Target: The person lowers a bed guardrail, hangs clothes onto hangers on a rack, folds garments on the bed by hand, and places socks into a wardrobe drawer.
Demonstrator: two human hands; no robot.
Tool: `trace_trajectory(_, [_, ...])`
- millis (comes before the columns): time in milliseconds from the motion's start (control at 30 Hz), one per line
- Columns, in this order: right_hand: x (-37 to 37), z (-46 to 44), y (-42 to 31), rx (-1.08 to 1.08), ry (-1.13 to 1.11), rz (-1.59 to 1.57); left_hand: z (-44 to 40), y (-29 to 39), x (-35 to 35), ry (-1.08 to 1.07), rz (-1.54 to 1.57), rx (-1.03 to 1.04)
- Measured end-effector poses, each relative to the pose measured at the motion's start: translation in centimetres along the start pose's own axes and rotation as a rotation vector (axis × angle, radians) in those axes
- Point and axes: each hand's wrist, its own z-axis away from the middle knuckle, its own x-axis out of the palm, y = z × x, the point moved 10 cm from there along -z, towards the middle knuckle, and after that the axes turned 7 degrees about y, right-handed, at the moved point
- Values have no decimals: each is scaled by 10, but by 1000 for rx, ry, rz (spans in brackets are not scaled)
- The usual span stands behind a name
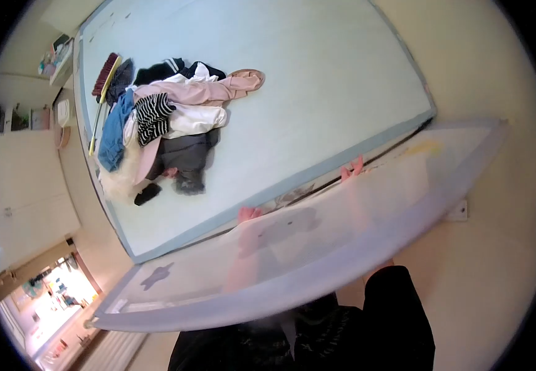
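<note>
A see-through whitish sheet with a pale grey-blue border stretches across in front of my body, and both forearms show dimly through it. At its far edge, the fingers of my left hand curl over and grip it. Farther to the right, my right hand grips the same edge with its fingers bent over it. Both palms are hidden. Beyond the hands lies a broad pale mat with a blue-grey border, close to the sheet's edge.
Heaped clothes lie on the mat's left part, with striped, pink, white, blue and dark pieces. Beside them is a brush with dark red bristles and a yellow handle. White cabinets stand at the left. A wall socket is at the right.
</note>
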Motion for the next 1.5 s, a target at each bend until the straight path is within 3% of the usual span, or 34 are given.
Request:
trace_trajectory(167, [9, -91, 56, -77, 104, 485, -26, -18, 17, 46, 213, 37])
trace_trajectory(267, [8, -111, 86, -91, 321, 605, -48, -30, 28, -33, 496, 31])
trace_trajectory(367, [12, -120, 136, 406, 241, 26, -14, -9, 64, 29, 488, 21])
trace_trajectory(467, [33, -117, 103, 524, 37, -13, -8, 3, 88, -26, 328, 20])
trace_trajectory(600, [26, -129, 139, 536, 287, -79, -36, -10, 70, 195, 64, 65])
trace_trajectory(700, [22, -133, 134, 387, 114, 199, -30, -23, 42, 325, -31, 115])
trace_trajectory(800, [19, -141, 142, 369, 15, 439, -6, -33, 40, 432, 43, 116])
trace_trajectory(967, [22, -127, 113, 361, -41, 329, -41, -27, 47, 244, 299, 208])
trace_trajectory(1067, [12, -115, 97, 366, -8, 326, -41, -25, 36, 325, -101, 267])
trace_trajectory(1300, [6, -120, 106, 232, -109, 451, -8, -26, 53, 346, -130, 340])
trace_trajectory(1400, [7, -113, 83, 316, -61, 427, -21, -33, 45, 339, -143, 314])
trace_trajectory(1500, [13, -132, 107, 63, -63, 623, -37, -38, 41, 319, -81, 263])
